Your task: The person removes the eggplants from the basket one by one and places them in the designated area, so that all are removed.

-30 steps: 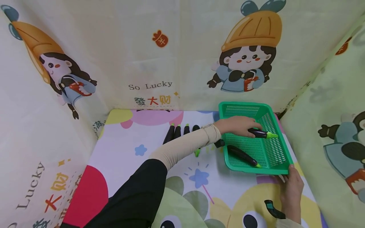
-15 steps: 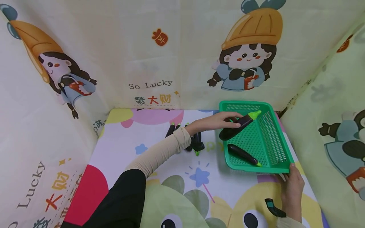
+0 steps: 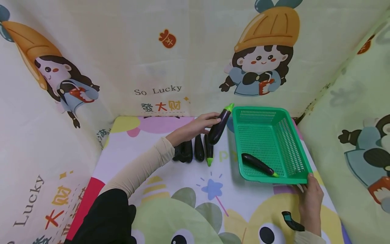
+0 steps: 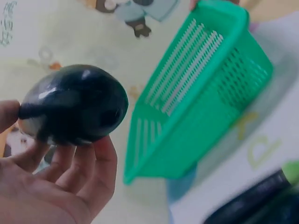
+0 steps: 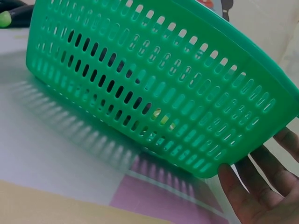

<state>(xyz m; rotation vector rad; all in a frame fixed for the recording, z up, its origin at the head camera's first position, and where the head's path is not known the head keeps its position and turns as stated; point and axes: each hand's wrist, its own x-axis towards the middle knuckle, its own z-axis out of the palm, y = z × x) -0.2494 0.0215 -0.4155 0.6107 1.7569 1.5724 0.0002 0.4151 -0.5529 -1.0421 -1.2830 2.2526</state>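
My left hand (image 3: pixel 198 126) holds an eggplant (image 3: pixel 220 126) above the table, left of the green basket (image 3: pixel 259 140). Its green stem end tilts up and to the right. The left wrist view shows thumb and fingertips pressed around the dark, rounded end (image 4: pixel 74 105). Beside the front right corner of the basket, my right hand (image 3: pixel 312 200) grips that corner, and in the right wrist view its fingers (image 5: pixel 275 175) lie along the lower edge. A second eggplant (image 3: pixel 258 164) lies inside the basket near the front. Below the left hand, several eggplants (image 3: pixel 199 149) lie side by side.
The patterned table cover (image 3: pixel 182 176) reaches to the printed back curtain (image 3: pixel 122 67). Another curtain (image 3: pixel 359 135) hangs close to the right of the basket. A black band (image 3: pixel 292 222) circles the right wrist.
My left hand has carried the eggplant from over the basket leftward to above the row on the table, turning its stem upward. The right hand has stayed at the basket's corner.
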